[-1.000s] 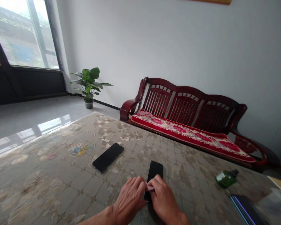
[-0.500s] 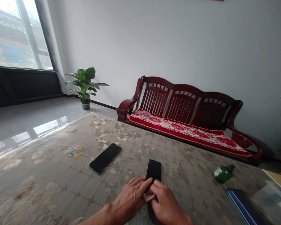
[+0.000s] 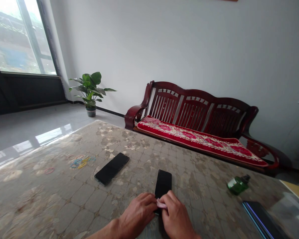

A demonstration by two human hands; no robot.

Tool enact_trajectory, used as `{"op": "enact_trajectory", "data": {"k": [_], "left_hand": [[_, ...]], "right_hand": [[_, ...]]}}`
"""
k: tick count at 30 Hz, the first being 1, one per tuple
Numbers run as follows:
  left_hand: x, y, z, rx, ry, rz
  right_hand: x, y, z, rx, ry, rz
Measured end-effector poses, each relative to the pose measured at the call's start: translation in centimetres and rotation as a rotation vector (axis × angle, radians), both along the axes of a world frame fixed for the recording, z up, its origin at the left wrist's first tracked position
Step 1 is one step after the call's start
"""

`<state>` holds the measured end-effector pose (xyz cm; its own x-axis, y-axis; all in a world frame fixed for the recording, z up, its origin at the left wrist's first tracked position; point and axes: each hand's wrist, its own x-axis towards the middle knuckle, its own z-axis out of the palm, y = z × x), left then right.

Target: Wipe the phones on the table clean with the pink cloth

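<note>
A black phone [image 3: 162, 183] lies face up on the patterned table [image 3: 64, 196], its near end under my hands. My left hand [image 3: 137, 217] rests curled beside that near end, fingertips touching the phone's edge. My right hand [image 3: 175, 217] is closed, pinching a small pink cloth [image 3: 161, 204] against the phone's screen. A second black phone [image 3: 112, 168] lies apart to the left.
Several coloured rubber bands [image 3: 79, 161] are scattered at the left of the table. A green bottle [image 3: 238, 184] lies on its side at the right, with a dark tablet-like device [image 3: 262, 219] nearer me. A red wooden bench [image 3: 196, 122] and a potted plant [image 3: 89, 89] stand beyond the table.
Both hands have slid back toward me along the phone with the pink cloth, after reaching further up the screen half a second ago. The camera view shifted slightly.
</note>
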<state>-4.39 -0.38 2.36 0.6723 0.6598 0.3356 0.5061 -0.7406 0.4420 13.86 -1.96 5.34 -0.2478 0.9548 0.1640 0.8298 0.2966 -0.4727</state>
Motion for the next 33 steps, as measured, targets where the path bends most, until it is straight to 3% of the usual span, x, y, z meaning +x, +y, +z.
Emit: {"op": "enact_trajectory", "data": {"k": [9, 17, 26, 33], "left_hand": [[-0.2, 0.0, -0.5, 0.037, -0.038, 0.001], [-0.1, -0.1, -0.1, 0.035, -0.022, 0.001], [-0.3, -0.1, -0.1, 0.044, -0.027, -0.004], [0.0, -0.2, -0.4, 0.057, -0.053, 0.009]], "right_hand": [[1.8, 1.4, -0.2, 0.051, -0.071, -0.119], [0.8, 0.3, 0.5, -0.039, 0.052, 0.039], [1.6, 4.2, 0.6, 0.041, -0.013, -0.014], [1.6, 2.2, 0.8, -0.039, 0.058, 0.13]]}}
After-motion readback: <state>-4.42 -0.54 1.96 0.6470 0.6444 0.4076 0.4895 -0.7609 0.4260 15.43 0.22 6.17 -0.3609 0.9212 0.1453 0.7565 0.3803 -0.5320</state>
